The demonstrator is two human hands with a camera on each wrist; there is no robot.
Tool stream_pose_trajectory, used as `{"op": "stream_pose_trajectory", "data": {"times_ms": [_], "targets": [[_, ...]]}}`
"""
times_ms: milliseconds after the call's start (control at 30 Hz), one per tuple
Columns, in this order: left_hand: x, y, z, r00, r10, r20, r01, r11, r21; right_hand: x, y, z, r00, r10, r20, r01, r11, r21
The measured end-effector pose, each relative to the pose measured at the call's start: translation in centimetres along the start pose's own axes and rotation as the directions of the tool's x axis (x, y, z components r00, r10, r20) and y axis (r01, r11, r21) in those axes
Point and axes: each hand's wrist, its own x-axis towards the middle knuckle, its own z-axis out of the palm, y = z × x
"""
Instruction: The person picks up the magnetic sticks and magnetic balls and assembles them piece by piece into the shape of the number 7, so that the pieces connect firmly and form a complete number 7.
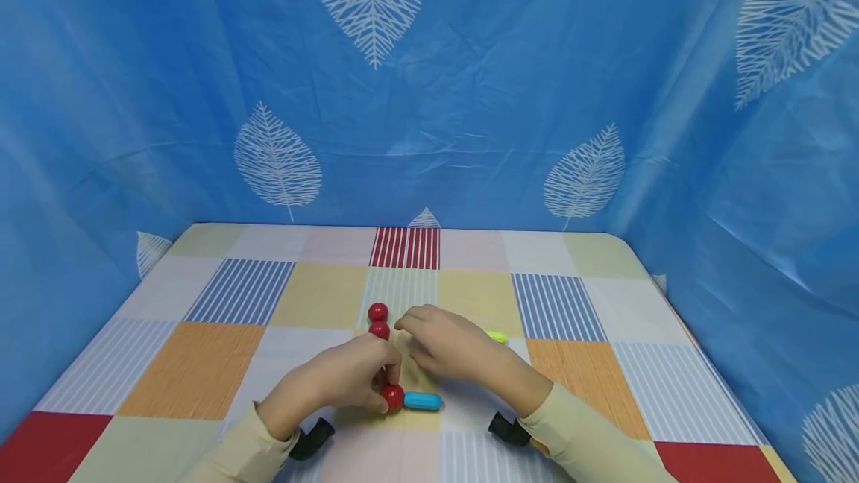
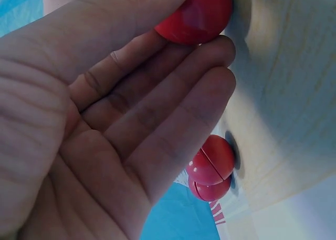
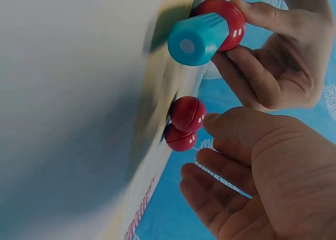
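Observation:
My left hand [image 1: 359,367] pinches a red ball [image 1: 394,398] between thumb and fingertips, low over the cloth. A short blue rod [image 1: 423,401] touches that ball end-on and points right; its pale round end faces the camera in the right wrist view. Beyond the left hand two more red balls sit touching, the nearer ball [image 1: 379,329] and the farther ball [image 1: 378,311]. Each shows a seam line in the left wrist view. My right hand [image 1: 450,338] hovers just right of this pair, fingers loosely bent with nothing between them.
A yellow-green piece [image 1: 497,337] lies behind the right wrist, mostly hidden. A patchwork-patterned cloth [image 1: 322,293] covers the table. Blue curtains [image 1: 429,95] with white leaf prints enclose the back and sides.

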Motion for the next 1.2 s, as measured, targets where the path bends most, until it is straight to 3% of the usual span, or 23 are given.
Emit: {"op": "stream_pose_trajectory", "data": {"times_ms": [367, 667, 1200], "targets": [[0.0, 0.1, -0.1, 1.000, -0.006, 0.009, 0.006, 1.000, -0.007, 2.6, 0.0, 0.4, 0.999, -0.025, 0.022, 0.026, 0.998, -0.051], [0.1, 0.2, 0.0, 0.999, -0.019, 0.030, 0.019, 1.000, -0.006, 3.3, 0.0, 1.1, 0.995, 0.021, 0.096, -0.021, 1.000, -0.006], [0.0, 0.3, -0.3, 1.000, -0.016, 0.021, 0.016, 1.000, 0.007, 4.6, -0.4, 1.4, 0.998, 0.012, 0.055, -0.017, 0.996, 0.087]]}}
